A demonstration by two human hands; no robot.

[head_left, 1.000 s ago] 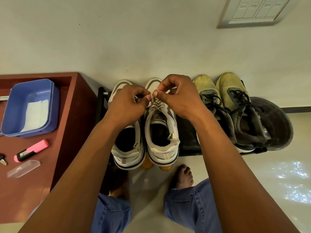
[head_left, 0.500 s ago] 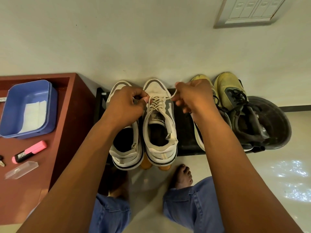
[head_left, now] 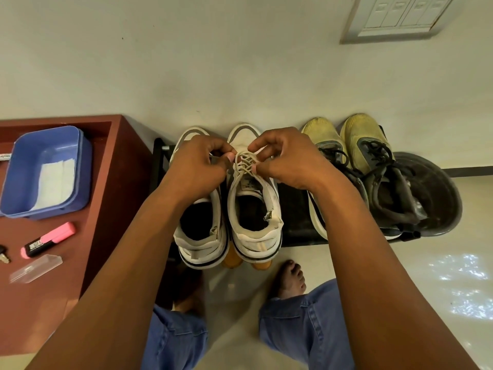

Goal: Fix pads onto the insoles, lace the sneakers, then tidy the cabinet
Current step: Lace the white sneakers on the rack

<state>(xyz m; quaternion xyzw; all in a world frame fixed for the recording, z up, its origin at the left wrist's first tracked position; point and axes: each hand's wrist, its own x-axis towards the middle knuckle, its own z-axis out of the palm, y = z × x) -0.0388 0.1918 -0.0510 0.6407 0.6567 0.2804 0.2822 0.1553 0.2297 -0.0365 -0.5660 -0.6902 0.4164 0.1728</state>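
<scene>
The white sneaker (head_left: 253, 206) under work stands on the black rack (head_left: 293, 209), toe to the wall, second from the left in the row. Its lace (head_left: 245, 165) is crossed through the lower eyelets only; the tongue label shows below the crossings, and the collar lining is torn on its right side.

The left hand (head_left: 197, 166) is at the left edge of the lacing, fingers curled together, thumb and forefinger pinching the lace. The right hand (head_left: 288, 158) is at the right edge, its thumb and forefinger pinching the lace near the top crossing, the remaining fingers curled in beside the eyelets. Both hands sit just above the shoe's forefoot, nearly touching each other.

The matching shoe (head_left: 200, 231) stands just beside it on the left, partly covered by the left hand; whether it is laced cannot be told. Two yellow shoes (head_left: 357, 140) with dark laces stand to the right on the same rack, and a dark round basin (head_left: 437, 193) lies against them at the far right.

Left of the rack is a red-brown cabinet (head_left: 106, 209). On its top are a blue tub (head_left: 48, 169) holding white pads (head_left: 56, 182), a pink marker (head_left: 48, 240) and a clear cap (head_left: 36, 268), well apart from the shoes.

The person's bare foot (head_left: 290, 279) rests on the floor below the rack. A switch panel (head_left: 397, 17) is on the wall.
</scene>
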